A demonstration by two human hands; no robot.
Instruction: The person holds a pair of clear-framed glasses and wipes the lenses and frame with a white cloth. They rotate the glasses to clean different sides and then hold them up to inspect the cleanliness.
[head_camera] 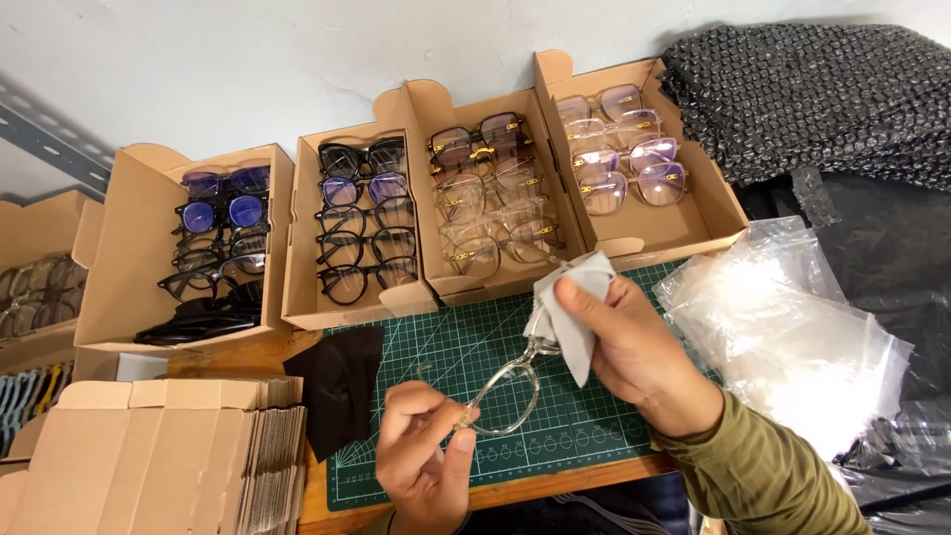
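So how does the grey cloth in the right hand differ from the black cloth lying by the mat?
The grey cloth is pale, while the black cloth is dark. The grey cloth is pinched in the right hand and folded over one lens of the clear-framed glasses; the black cloth lies flat and untouched, half over the edge of the green cutting mat. The left hand holds the glasses' other end. Both look like soft lens cloths.

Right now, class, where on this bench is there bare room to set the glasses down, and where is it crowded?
Bare patches: the green cutting mat between the black cloth and the hands, and its front strip below the clear glasses. Crowded: the open boxes of glasses behind, flat cartons at left, plastic bags at right.
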